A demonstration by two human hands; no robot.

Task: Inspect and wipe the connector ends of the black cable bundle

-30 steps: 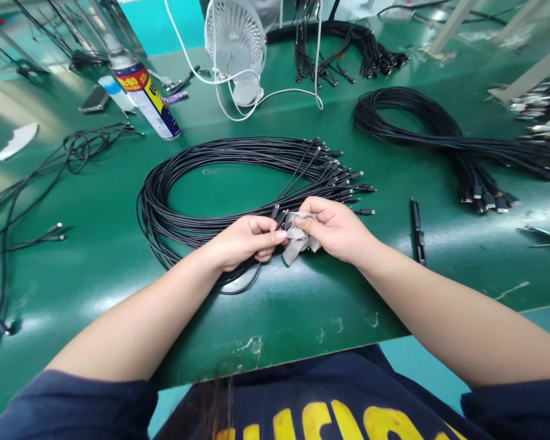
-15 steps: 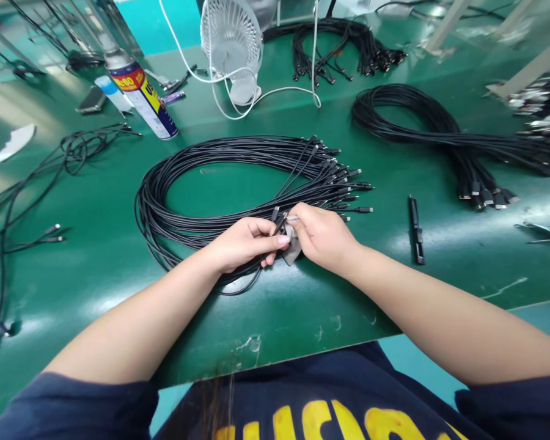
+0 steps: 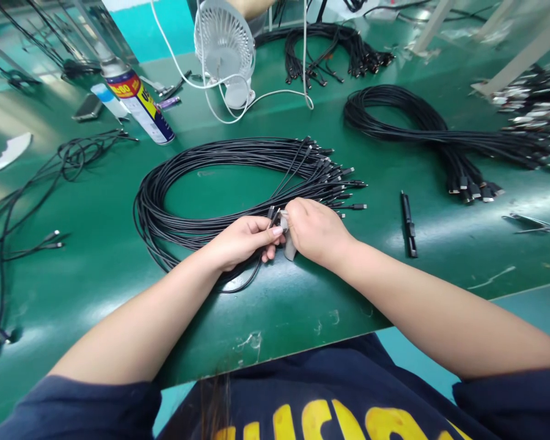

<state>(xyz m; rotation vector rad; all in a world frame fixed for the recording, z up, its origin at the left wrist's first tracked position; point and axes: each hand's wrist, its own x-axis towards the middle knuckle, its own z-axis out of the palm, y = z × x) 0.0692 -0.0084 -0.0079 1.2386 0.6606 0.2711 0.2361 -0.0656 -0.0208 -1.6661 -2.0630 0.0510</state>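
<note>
My left hand (image 3: 250,241) is closed, its thumb and fingers pinching the plug end of a black cable (image 3: 274,215). Pressed up against it, my right hand (image 3: 317,232) is closed around a grey cloth (image 3: 290,247), which hangs below the fingers and touches the cable's end. The exact contact between cloth and plug is hidden by my fingers. Both hands are over the front right part of a large coil of black cables (image 3: 187,156), whose plug ends fan out to the right.
A spray can (image 3: 140,104) and a small white fan (image 3: 224,46) stand behind the coil. To the right are a black pen-like tool (image 3: 408,224), tweezers (image 3: 529,223) and another cable bundle (image 3: 394,104). Loose cables (image 3: 2,226) lie on the left of the green table (image 3: 91,244).
My right hand has turned slightly and moved a little closer to my left, with the grey cloth bunched tighter. The whole view has shifted slightly. My left hand keeps its pinch.
</note>
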